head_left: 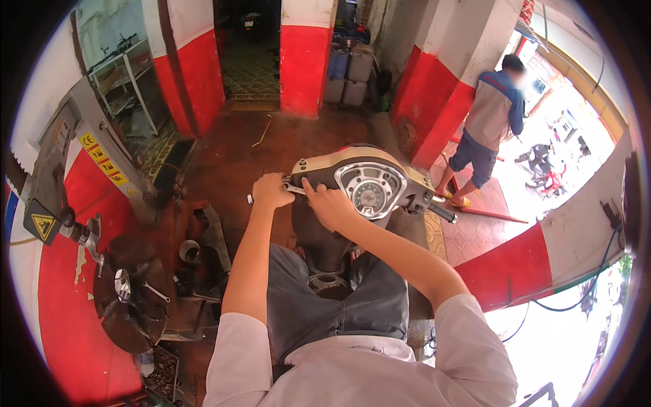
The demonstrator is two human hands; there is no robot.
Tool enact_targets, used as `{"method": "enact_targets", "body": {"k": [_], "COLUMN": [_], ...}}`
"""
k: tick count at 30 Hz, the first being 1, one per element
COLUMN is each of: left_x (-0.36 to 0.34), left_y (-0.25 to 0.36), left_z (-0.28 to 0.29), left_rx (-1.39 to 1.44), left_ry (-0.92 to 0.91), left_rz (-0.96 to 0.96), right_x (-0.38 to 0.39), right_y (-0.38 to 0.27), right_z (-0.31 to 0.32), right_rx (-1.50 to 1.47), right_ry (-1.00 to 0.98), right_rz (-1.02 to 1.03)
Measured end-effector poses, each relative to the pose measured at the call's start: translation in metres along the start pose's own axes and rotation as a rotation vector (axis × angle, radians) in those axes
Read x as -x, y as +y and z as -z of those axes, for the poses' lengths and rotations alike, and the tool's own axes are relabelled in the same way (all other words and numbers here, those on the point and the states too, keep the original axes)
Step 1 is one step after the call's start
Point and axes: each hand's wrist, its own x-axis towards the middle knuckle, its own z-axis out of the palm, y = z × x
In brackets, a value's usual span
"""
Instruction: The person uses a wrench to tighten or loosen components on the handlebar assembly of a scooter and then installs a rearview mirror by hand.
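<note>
A scooter handlebar with a cream cover [323, 160] and round instrument dial [369, 195] is in front of me. My left hand [273, 191] is closed around the handlebar's left end, beside a short silver metal piece that I cannot identify clearly. Just right of it, my right hand [329, 207] has its index finger extended onto the dark left switch area, its other fingers curled; whether they hold anything is hidden. The right rubber grip [443, 213] sticks out free of either hand. My legs in dark trousers straddle the scooter body below.
Another person [488, 129] stands at the right by a red-and-white pillar [420, 88], near the bright opening. A grey machine [102, 156] with a metal turntable [115, 305] fills the left. Jerrycans [356, 68] sit at the back, beside a dark doorway [245, 61].
</note>
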Motion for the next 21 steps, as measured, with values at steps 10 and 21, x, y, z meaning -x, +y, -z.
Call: {"method": "enact_targets", "body": {"k": [10, 21], "left_x": [0.001, -0.001], "left_y": [0.0, 0.002], "left_z": [0.007, 0.005], "left_rx": [-0.009, 0.013], "left_ry": [0.037, 0.047], "left_rz": [-0.037, -0.021], "right_x": [-0.021, -0.046], "right_y": [0.057, 0.067], "right_z": [0.045, 0.033], "right_rx": [-0.29, -0.249], "right_ry": [0.095, 0.038], "right_rz": [-0.182, -0.024]}}
